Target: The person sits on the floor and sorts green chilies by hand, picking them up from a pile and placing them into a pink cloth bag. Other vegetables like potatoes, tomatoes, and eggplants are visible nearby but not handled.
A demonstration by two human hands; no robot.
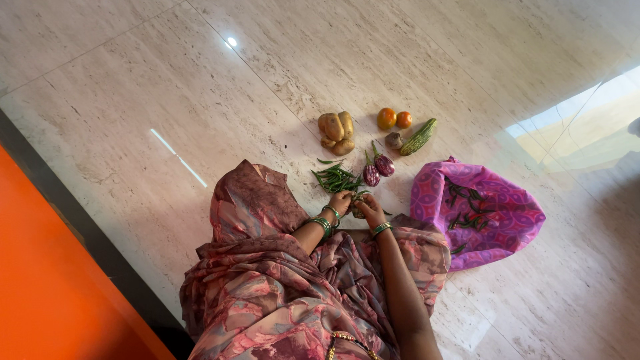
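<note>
Both arms reach fwd, left hand (341, 201) & right hand (370, 210) close together, fingers curled.

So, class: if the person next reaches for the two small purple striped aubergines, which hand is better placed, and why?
Probably the right hand. It lies nearer the two small purple striped aubergines, just below them. The left hand sits by the pile of thin green beans.

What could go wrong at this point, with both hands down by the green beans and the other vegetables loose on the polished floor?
The tomatoes lie loose on the glossy floor and might roll if nudged. The left hand and right hand work close together over something small, hidden between them, so a piece could slip out. More beans lie on the pink cloth, whose edges might fold over them.
</note>
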